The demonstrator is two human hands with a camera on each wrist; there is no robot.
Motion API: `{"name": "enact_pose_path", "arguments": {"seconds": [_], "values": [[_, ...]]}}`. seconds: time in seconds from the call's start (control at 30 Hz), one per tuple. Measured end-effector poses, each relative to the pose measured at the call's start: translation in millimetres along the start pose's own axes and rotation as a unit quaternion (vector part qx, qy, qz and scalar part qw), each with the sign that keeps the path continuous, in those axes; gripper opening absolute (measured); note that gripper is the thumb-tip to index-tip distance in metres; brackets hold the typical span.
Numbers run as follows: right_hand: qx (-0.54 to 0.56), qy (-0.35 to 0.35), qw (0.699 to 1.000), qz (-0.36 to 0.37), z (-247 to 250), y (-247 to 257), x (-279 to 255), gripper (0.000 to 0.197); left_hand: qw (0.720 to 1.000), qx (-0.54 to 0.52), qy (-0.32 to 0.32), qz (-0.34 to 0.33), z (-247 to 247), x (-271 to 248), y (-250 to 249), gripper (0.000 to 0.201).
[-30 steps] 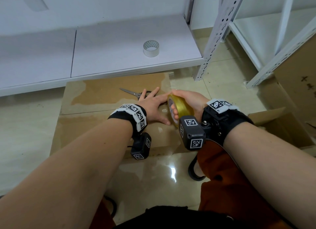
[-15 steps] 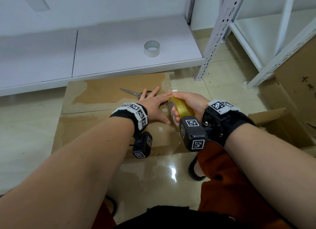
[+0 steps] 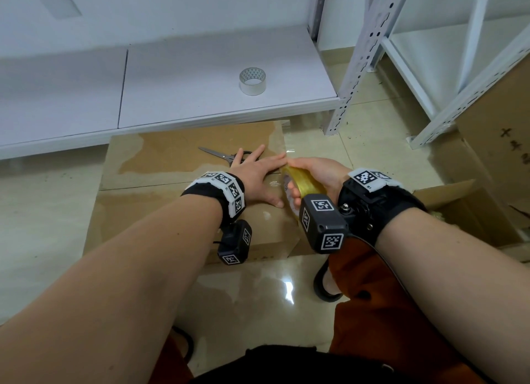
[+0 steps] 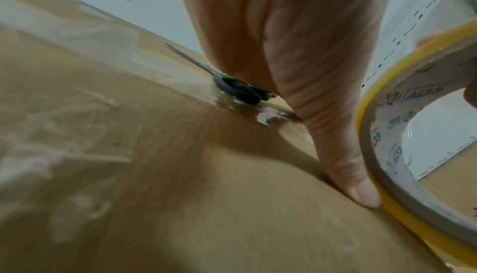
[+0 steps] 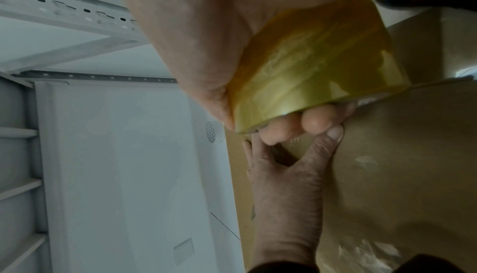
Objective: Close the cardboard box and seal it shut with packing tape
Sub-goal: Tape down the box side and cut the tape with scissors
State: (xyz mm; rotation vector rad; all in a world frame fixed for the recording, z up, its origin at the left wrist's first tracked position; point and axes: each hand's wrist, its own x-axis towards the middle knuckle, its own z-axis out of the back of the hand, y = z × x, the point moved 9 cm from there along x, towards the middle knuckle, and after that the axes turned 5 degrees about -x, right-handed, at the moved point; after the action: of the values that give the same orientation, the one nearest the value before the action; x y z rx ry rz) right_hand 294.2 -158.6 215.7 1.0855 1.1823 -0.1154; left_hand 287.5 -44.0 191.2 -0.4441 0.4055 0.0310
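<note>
Floor: I saw glossy pale tile (image 3: 43, 211) under everything, throwing back a bright glare at 6 o'clock of the box.
Cardboard box: the cardboard box (image 3: 172, 205) sat on the tile at the centre of my head view, flaps down, its brown top streaked with old clear tape.
Left hand: my left hand (image 3: 255, 177) lay flat on the box top with its fingers straight and spread; in the left wrist view its thumb pressed the cardboard right against the roll.
Right hand: my right hand (image 3: 318, 174) gripped the yellow tape roll (image 3: 301, 183), fingertips curled inside the core as the right wrist view showed, at 3 o'clock of the left hand and touching it.
Tape roll: it stood on edge at the box's right-hand part, its rim on the cardboard.
Scissors: the scissors (image 3: 220, 154) lay on the box top at 12 o'clock of the left hand, handles partly hidden by the fingers.
Shelf: a low white shelf board (image 3: 172, 82) ran across at 12 o'clock of the box, carrying a clear tape roll (image 3: 252, 81).
Racking: white perforated steel uprights (image 3: 361, 53) rose at 1 o'clock.
Second box: another open carton (image 3: 464, 208) stood at 3 o'clock, beside my right wrist.
</note>
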Motion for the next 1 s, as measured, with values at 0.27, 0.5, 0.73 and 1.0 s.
{"name": "enact_pose_path", "arguments": {"seconds": [0.27,0.5,0.73,1.0], "values": [[0.019,0.0,1.0,-0.016,1,1,1,0.036,0.999,0.021,-0.004,-0.024,-1,-10,-12,0.094],[0.01,-0.006,0.999,-0.031,3,-4,0,0.038,0.997,-0.008,-0.056,-0.047,-1,-21,-17,0.086],[0.041,0.022,0.999,0.006,-8,-8,-7,0.055,0.999,-0.053,-0.012,-0.01,-5,-21,-17,0.069],[0.052,0.004,0.998,0.026,-10,-5,-8,0.046,1.0,-0.026,0.002,-0.017,-6,-20,-15,0.081]]}}
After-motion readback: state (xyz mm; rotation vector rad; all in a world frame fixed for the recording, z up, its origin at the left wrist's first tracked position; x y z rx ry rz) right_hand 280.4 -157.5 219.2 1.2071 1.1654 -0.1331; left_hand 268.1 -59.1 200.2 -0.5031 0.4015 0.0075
